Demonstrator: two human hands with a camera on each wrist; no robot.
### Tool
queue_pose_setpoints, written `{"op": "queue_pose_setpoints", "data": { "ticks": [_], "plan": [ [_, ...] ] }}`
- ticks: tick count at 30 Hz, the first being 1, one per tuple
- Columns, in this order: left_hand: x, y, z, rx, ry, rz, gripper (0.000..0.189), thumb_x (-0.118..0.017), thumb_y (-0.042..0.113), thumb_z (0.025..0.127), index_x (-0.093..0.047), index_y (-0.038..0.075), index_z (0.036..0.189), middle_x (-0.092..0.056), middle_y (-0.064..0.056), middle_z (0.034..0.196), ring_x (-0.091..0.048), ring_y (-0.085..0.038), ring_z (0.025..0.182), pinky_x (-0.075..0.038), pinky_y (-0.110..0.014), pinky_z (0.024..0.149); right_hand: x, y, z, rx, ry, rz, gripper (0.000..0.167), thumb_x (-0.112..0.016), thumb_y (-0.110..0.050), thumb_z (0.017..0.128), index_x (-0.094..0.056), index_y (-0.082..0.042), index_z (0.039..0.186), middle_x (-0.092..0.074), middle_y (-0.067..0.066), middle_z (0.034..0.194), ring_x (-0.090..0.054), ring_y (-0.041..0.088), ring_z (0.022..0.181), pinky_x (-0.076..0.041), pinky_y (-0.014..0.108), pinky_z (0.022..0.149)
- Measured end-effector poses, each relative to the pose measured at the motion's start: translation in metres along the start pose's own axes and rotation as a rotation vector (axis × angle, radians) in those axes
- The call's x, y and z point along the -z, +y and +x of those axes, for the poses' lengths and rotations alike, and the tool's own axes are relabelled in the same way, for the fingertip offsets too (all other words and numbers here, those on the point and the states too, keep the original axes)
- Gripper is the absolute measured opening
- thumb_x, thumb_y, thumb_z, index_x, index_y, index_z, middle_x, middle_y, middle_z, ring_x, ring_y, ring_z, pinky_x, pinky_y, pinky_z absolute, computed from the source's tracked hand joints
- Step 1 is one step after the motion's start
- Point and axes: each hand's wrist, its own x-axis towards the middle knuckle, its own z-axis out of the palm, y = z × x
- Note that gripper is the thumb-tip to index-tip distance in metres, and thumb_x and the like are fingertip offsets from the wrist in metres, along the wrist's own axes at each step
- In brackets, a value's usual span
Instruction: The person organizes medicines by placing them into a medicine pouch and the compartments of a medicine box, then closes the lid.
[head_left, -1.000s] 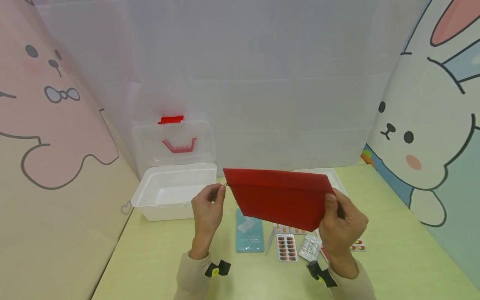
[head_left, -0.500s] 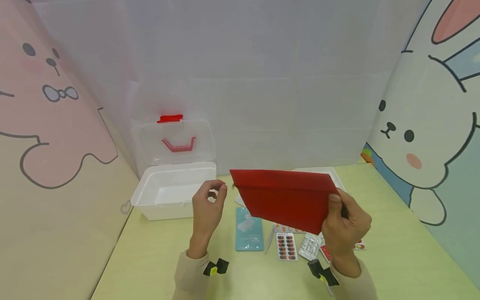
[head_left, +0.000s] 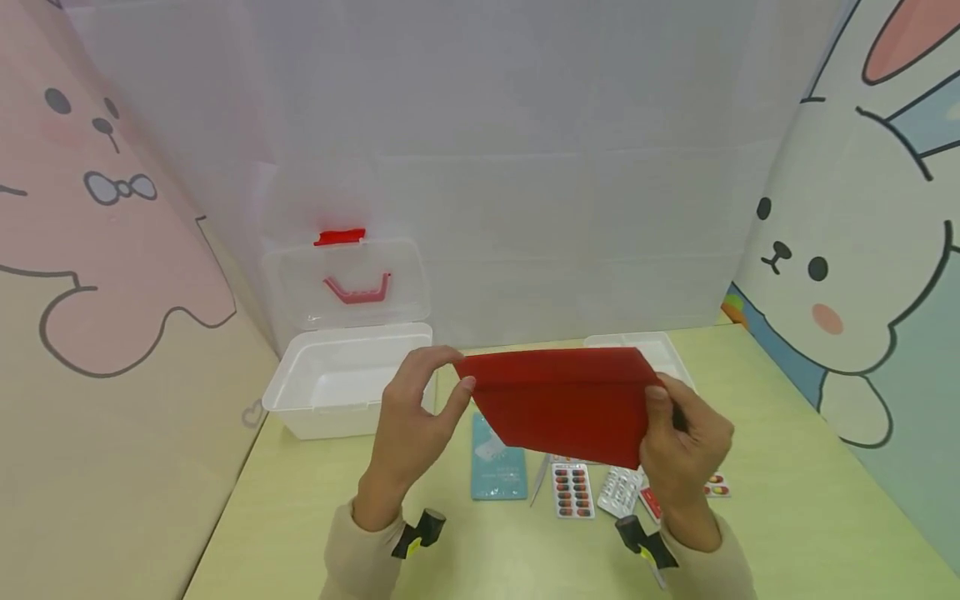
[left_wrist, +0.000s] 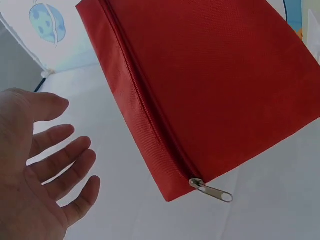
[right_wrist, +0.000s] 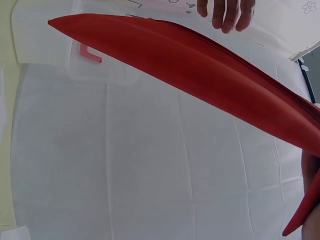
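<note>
Head view shows a pale yellow-green surface (head_left: 810, 492) running back to a creased white sheet (head_left: 517, 208), with a pink cartoon figure (head_left: 120, 250) on the panel at 10 o'clock and a cartoon rabbit (head_left: 855, 275) at 2 o'clock. Held above the surface, just below the middle, is a red zippered pouch (head_left: 558, 408), flat and plain, wider than deep and slightly tilted. Its zipper runs close to one long edge, with a metal pull (left_wrist: 212, 191) at one end. At about 4 o'clock the right hand (head_left: 686, 450) grips its edge, fingers clamped on it. At 9 o'clock the left hand (head_left: 408, 425) is just beside the other end, its fingers apart and clear of the fabric.

Beyond the left hand stands a white box (head_left: 330, 423), its white floor showing, its clear lid (head_left: 292, 279) raised at 12 o'clock. The pouch partly covers a white tray (head_left: 660, 354) at 2 o'clock; I cannot tell what it holds. A teal packet (head_left: 498, 475) lies towards 7 o'clock, a capsule blister pack (head_left: 573, 492) at 6, a silver blister pack (head_left: 620, 492) at 5.
</note>
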Motion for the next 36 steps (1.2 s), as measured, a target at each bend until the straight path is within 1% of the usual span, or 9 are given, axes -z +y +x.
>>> {"op": "queue_pose_setpoints", "data": {
  "ticks": [5,9,13,18,22,26,29,32,36],
  "plan": [
    [0.002,0.006,0.005,-0.063,-0.154,0.044,0.037,-0.071,0.016,0.089,-0.060,0.009,0.123,-0.064,-0.004,0.123,-0.058,-0.020,0.119,-0.051,-0.039,0.100,0.004,0.001,-0.002,0.023,-0.103,-0.033,0.029,-0.069,-0.010,0.090,-0.068,0.019,0.088,-0.075,-0.002,0.092,-0.067,-0.001,0.077,-0.055,0.014,0.074],
    [0.005,0.007,0.005,-0.103,-0.300,0.017,0.039,-0.070,0.012,0.089,-0.056,0.009,0.125,-0.063,-0.004,0.125,-0.062,-0.020,0.114,-0.057,-0.035,0.089,0.005,0.003,-0.003,0.054,-0.183,-0.043,0.031,-0.069,-0.015,0.091,-0.069,0.016,0.087,-0.075,0.006,0.087,-0.067,-0.001,0.077,-0.054,0.013,0.073],
    [0.005,0.005,0.002,-0.157,-0.412,-0.048,0.027,-0.069,0.009,0.090,-0.061,0.011,0.116,-0.064,-0.002,0.122,-0.064,-0.017,0.107,-0.058,-0.025,0.080,0.006,0.004,-0.002,0.066,-0.232,-0.014,0.031,-0.069,-0.016,0.091,-0.069,0.015,0.086,-0.074,0.010,0.083,-0.067,0.002,0.072,-0.055,0.013,0.071],
    [0.001,0.001,0.000,-0.304,-0.421,-0.059,0.016,-0.069,0.007,0.089,-0.069,0.013,0.103,-0.067,-0.001,0.111,-0.064,-0.015,0.102,-0.057,-0.022,0.083,0.006,0.004,-0.002,0.076,-0.298,-0.005,0.033,-0.067,-0.020,0.092,-0.069,0.013,0.087,-0.073,0.008,0.083,-0.064,0.003,0.069,-0.054,0.012,0.070],
    [0.000,0.002,-0.001,-0.385,-0.453,-0.073,0.012,-0.068,0.007,0.087,-0.071,0.015,0.096,-0.068,0.004,0.100,-0.064,-0.010,0.090,-0.054,-0.019,0.081,0.005,0.004,-0.001,0.095,-0.367,0.033,0.032,-0.066,-0.020,0.093,-0.069,0.011,0.086,-0.071,0.012,0.080,-0.064,0.006,0.069,-0.055,0.013,0.070],
    [-0.001,0.006,-0.003,-0.411,-0.526,-0.067,0.012,-0.068,0.007,0.086,-0.072,0.018,0.091,-0.069,0.009,0.092,-0.063,-0.004,0.082,-0.051,-0.013,0.077,0.004,0.006,0.001,0.127,-0.434,0.043,0.033,-0.063,-0.023,0.095,-0.068,0.008,0.085,-0.068,0.014,0.075,-0.062,0.007,0.067,-0.054,0.013,0.066],
    [-0.002,0.009,-0.006,-0.404,-0.574,-0.056,0.012,-0.068,0.008,0.086,-0.072,0.017,0.092,-0.069,0.010,0.090,-0.063,-0.002,0.076,-0.051,-0.011,0.074,0.003,0.008,0.002,0.146,-0.461,0.030,0.033,-0.062,-0.024,0.095,-0.069,0.006,0.084,-0.067,0.014,0.073,-0.060,0.007,0.066,-0.053,0.013,0.063],
    [-0.003,0.010,-0.009,-0.403,-0.596,-0.037,0.013,-0.068,0.007,0.086,-0.072,0.017,0.094,-0.071,0.008,0.090,-0.064,-0.001,0.073,-0.051,-0.010,0.071,0.003,0.008,0.003,0.151,-0.467,0.021,0.033,-0.062,-0.025,0.095,-0.069,0.005,0.084,-0.067,0.014,0.072,-0.059,0.007,0.066,-0.052,0.013,0.063],
    [-0.004,0.011,-0.011,-0.393,-0.593,-0.004,0.015,-0.068,0.006,0.086,-0.072,0.018,0.094,-0.073,0.009,0.090,-0.065,-0.001,0.073,-0.052,-0.011,0.070,0.003,0.007,0.004,0.156,-0.464,0.000,0.034,-0.062,-0.026,0.096,-0.069,0.005,0.085,-0.067,0.014,0.072,-0.059,0.006,0.066,-0.051,0.013,0.062]
  ]
}}
